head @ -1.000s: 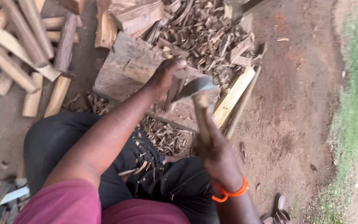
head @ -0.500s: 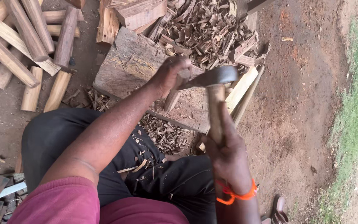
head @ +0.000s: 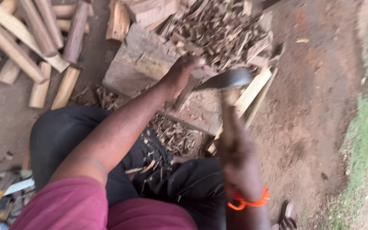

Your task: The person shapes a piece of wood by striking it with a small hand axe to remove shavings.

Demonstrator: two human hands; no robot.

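The thin brown wooden stick stands tilted on the large flat wooden chopping block, held near its top by the left hand, fingers pinched round it. The right hand, with an orange band at the wrist, is clenched on the wooden handle of a dark-headed hatchet, whose blade sits just beside the stick's upper end. The stick looks light, stiff and dry, likely to split along the grain; holding it high up puts the fingers close to the blade. Wood chips and split billets lie around on the earth floor.
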